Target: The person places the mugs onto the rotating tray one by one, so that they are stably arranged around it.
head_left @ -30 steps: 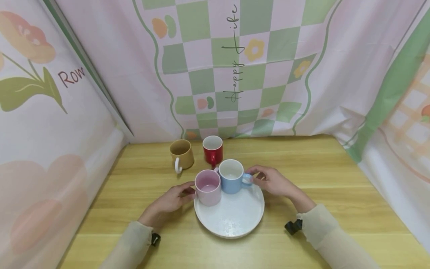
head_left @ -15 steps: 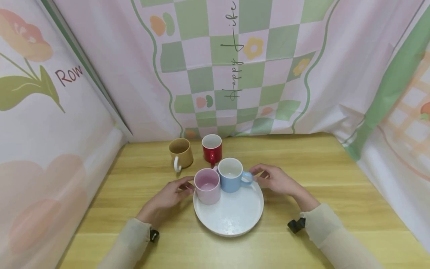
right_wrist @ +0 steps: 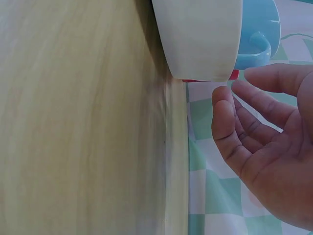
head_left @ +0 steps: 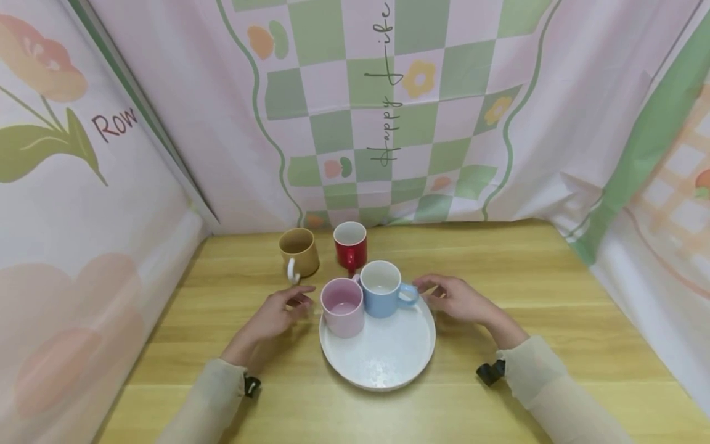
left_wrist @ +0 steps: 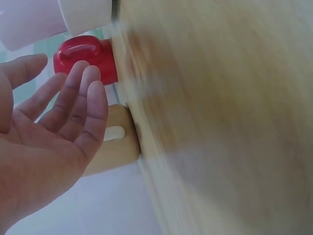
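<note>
A pink mug [head_left: 344,324] and a light blue mug [head_left: 380,303] stand upright, side by side, on the back left part of a round white tray [head_left: 388,364]. My left hand [head_left: 277,314] hovers left of the pink mug, apart from it, its fingers loosely bent around nothing. To the right of the blue mug's handle is my right hand [head_left: 457,300]. In the right wrist view that hand [right_wrist: 274,132] has relaxed fingers and holds nothing, with the tray's side [right_wrist: 203,39] and the blue handle [right_wrist: 257,53] close to its fingertips.
Behind the tray stand a red mug [head_left: 350,251] and a mustard mug [head_left: 302,254] with a white handle, both on the wooden table [head_left: 499,259]. A patterned cloth [head_left: 388,111] hangs along the table's back edge, and more cloth walls both sides.
My left hand has drawn back leftward from the pink mug. My right hand has come off the blue mug's handle, shifting slightly right. The mugs and tray stay in place.
</note>
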The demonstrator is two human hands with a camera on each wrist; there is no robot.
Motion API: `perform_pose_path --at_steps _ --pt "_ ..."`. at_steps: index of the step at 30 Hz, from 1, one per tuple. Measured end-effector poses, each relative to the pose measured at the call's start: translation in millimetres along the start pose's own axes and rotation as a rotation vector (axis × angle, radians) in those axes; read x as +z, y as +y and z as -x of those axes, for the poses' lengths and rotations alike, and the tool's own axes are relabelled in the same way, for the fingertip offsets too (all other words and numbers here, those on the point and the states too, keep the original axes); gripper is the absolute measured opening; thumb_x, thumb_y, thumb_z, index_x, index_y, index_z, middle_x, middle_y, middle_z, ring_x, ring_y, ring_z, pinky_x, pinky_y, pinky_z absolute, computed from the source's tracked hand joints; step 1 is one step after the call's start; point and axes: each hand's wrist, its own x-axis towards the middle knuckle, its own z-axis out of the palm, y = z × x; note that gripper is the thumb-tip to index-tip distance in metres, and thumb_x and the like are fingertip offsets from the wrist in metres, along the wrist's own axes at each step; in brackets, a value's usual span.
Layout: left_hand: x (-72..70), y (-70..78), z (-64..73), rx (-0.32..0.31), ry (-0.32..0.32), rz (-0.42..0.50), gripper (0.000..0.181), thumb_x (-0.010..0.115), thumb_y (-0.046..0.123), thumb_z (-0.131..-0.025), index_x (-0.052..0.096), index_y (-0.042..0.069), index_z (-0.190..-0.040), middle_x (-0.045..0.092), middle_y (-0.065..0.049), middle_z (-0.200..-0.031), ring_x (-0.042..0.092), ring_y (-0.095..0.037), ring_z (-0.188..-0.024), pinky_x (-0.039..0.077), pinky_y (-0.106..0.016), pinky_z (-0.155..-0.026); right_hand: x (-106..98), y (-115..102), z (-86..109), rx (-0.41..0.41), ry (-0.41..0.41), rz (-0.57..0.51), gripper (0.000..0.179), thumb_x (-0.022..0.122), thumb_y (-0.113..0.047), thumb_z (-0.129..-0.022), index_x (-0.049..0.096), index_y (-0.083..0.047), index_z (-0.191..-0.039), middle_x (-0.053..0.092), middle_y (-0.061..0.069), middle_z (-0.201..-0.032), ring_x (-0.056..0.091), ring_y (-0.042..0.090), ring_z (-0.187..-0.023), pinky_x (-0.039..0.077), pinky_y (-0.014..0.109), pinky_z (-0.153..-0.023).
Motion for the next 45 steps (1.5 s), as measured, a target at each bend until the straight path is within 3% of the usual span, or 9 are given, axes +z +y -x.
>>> perform_pose_path --at_steps 8,16,21,30,39,45 --pt "-5.0 1.1 -0.6 -0.024 0.05 0.021 0.04 0.061 0.013 -0.099 0.057 0.002 -0.137 0.073 -0.016 -0.11 0.068 -0.025 -0.098 0.057 -0.025 -0.081 0.2 2.5 0.3 -0.027 -0.055 0.019 0.039 0.057 -0.006 -0.097 0.059 -0.007 -0.135 0.068 0.016 -0.122 0.066 0.017 -0.09 0.055 0.024 -0.07" --pt "-12.1 4.0 2.3 -0.109 0.133 0.011 0.035 0.062 0.017 -0.099 0.062 0.008 -0.133 0.072 -0.01 -0.11 0.067 -0.024 -0.099 0.057 -0.035 -0.086 1.8 6.8 -0.2 -0.047 -0.084 0.029 0.04 0.059 -0.007 -0.096 0.058 -0.006 -0.137 0.069 0.016 -0.119 0.066 0.016 -0.09 0.055 0.025 -0.073" --pt "-15.3 3.1 2.8 -0.161 0.152 0.041 0.033 0.061 0.017 -0.099 0.063 0.009 -0.131 0.071 -0.013 -0.112 0.067 -0.024 -0.097 0.057 -0.032 -0.079 1.0 7.4 0.2 -0.031 -0.1 0.028 0.041 0.059 -0.008 -0.096 0.058 -0.007 -0.137 0.069 0.014 -0.118 0.066 0.017 -0.09 0.055 0.025 -0.072" --pt "-23.3 0.9 1.8 -0.247 0.224 0.129 0.033 0.06 0.013 -0.099 0.062 0.002 -0.13 0.068 -0.023 -0.115 0.068 -0.038 -0.099 0.06 -0.041 -0.079 -0.1 7.3 3.3 -0.04 -0.105 0.027 0.04 0.062 -0.01 -0.096 0.058 -0.007 -0.135 0.069 0.013 -0.119 0.067 0.016 -0.091 0.055 0.024 -0.072" --pt "-30.5 -0.2 -0.4 -0.311 0.299 0.146 0.03 0.058 0.013 -0.1 0.065 0.003 -0.127 0.068 -0.02 -0.117 0.067 -0.023 -0.093 0.06 -0.032 -0.077 -0.2 8.1 8.3 -0.058 -0.09 0.046 0.037 0.065 -0.01 -0.094 0.06 -0.008 -0.131 0.07 0.01 -0.114 0.067 0.016 -0.091 0.057 0.026 -0.081" --pt "-34.0 -1.6 -1.8 -0.347 0.322 0.16 0.031 0.056 0.013 -0.1 0.064 0.002 -0.128 0.066 -0.022 -0.121 0.067 -0.022 -0.096 0.061 -0.033 -0.081 -0.9 8.7 11.3 -0.051 -0.098 0.035 0.045 0.064 -0.01 -0.094 0.054 -0.007 -0.138 0.071 0.012 -0.112 0.067 0.017 -0.091 0.057 0.027 -0.08"
